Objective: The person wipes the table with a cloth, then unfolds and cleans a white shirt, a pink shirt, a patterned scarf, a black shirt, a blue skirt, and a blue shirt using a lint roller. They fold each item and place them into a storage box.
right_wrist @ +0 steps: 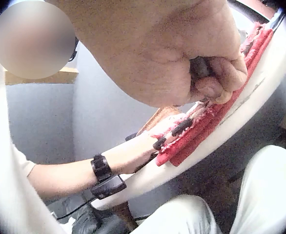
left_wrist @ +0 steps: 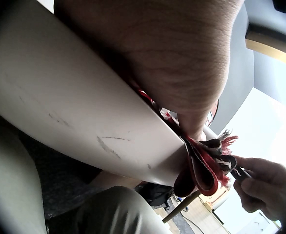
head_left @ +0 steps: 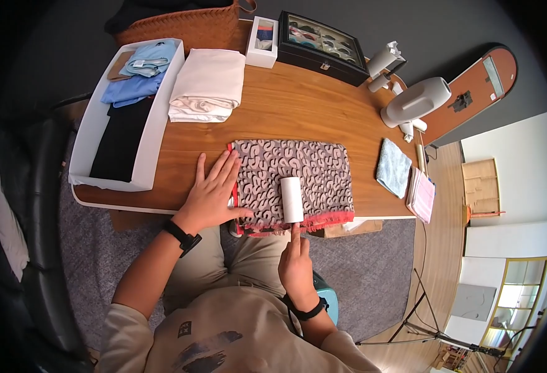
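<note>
A folded scarf (head_left: pixel 324 166) with a grey-pink and black pattern, red edges and a red fringe lies at the table's near edge. My left hand (head_left: pixel 208 194) rests on its left side with the fingers spread and the thumb along the near edge. In my right hand (head_left: pixel 296 268) is the handle of a lint roller, gripped with the index finger stretched along it. The roller's white cylinder (head_left: pixel 292 198) lies on the scarf, right of its middle. Layered folds of the scarf (right_wrist: pixel 196 139) hang slightly over the edge in the right wrist view.
On the left stands a white box (head_left: pixel 152 140) of folded clothes, beside a folded pale cloth (head_left: pixel 208 84). A black display case (head_left: pixel 323 50) and small white box (head_left: pixel 262 46) stand at the back. Folded blue (head_left: pixel 394 166) and pink towels (head_left: pixel 420 196) lie right.
</note>
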### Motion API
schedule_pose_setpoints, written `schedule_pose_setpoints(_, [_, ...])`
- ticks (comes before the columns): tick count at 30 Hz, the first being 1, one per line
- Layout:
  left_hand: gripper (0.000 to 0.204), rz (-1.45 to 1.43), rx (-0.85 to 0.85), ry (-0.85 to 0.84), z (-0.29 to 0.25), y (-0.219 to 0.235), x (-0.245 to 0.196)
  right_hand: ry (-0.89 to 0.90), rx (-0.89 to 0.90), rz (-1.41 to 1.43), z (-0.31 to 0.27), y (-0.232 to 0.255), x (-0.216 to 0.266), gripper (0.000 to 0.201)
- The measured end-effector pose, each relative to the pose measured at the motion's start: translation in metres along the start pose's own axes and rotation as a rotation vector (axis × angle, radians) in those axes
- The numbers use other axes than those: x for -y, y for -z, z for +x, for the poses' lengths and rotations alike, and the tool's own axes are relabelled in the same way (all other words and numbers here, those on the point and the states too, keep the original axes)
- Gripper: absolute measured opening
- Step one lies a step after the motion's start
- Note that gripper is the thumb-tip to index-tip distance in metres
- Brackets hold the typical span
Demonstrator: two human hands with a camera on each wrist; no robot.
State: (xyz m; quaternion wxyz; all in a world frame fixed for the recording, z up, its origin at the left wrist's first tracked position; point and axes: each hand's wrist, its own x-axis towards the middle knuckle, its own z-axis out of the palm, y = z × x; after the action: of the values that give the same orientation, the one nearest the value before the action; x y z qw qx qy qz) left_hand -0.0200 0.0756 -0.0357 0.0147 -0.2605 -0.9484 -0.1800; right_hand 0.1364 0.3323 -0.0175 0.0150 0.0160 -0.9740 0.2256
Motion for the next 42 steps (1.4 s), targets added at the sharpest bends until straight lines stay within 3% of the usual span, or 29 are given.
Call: schedule_pose_setpoints(42, [0.133, 0.008, 0.01, -0.009, 0.001, 0.001, -0.001, -0.242, -0.19, -0.114, 0.007, 0.039, -0.074, 0.065])
